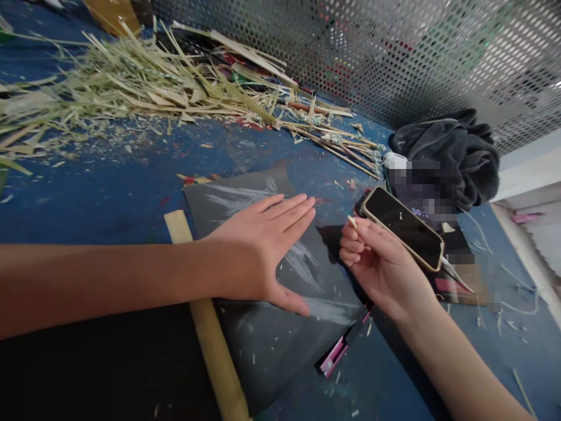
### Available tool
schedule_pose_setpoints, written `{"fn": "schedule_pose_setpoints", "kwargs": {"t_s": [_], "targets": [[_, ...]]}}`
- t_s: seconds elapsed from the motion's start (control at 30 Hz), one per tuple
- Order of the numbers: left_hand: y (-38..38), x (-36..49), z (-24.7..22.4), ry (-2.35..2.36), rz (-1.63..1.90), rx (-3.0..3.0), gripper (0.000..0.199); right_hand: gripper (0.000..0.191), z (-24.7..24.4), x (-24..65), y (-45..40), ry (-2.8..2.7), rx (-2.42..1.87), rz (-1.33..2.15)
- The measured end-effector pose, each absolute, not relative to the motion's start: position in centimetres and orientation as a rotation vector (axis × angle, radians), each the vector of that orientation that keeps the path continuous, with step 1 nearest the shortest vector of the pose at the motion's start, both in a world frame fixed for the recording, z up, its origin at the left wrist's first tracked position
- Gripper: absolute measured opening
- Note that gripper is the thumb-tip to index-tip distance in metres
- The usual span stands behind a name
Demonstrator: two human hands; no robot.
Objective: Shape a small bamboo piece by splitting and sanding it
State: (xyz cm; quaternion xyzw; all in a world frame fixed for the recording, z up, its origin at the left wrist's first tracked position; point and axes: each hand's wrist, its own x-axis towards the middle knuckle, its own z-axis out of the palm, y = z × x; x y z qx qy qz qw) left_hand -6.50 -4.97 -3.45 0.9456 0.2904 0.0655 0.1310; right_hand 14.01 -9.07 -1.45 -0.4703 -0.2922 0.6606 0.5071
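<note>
My left hand (263,245) lies flat, fingers together and palm down, on a dark grey sheet (272,345) streaked with white scratch marks. My right hand (381,263) is curled just right of the sheet, its fingers closed on a small pale sliver (352,221) that sticks up from the fingertips. A phone (405,228) with a dark screen lies directly behind the right hand. A pink-edged cutter (339,348) lies at the sheet's right edge, below the right wrist. A flat bamboo slat (210,333) runs under my left forearm towards me.
A big heap of bamboo strips and shavings (131,88) covers the back left of the blue table (109,187). Thin sticks (342,146) lie behind the sheet. A dark cloth bundle (451,152) sits at the back right under a perforated metal wall (394,52).
</note>
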Motion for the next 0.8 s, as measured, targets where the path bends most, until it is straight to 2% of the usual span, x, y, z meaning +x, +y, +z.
{"fn": "schedule_pose_setpoints", "kwargs": {"t_s": [0.27,0.53,0.67,0.8], "targets": [[-4.9,-6.7,-3.8,0.81,0.296,2.756,0.121,0.013,-1.4,13.9,-9.1,-0.575,-1.105,1.619],[-4.8,-6.6,-3.5,0.804,0.242,2.746,0.121,0.011,-1.5,14.0,-9.0,-0.602,-1.109,1.619],[-4.8,-6.5,-3.4,0.821,0.221,2.774,0.122,0.031,-1.6,13.8,-9.6,-0.785,-1.145,1.567],[-4.9,-6.6,-3.3,0.833,0.213,2.809,0.121,0.012,-1.3,13.3,-10.6,-1.015,-1.177,1.541]]}}
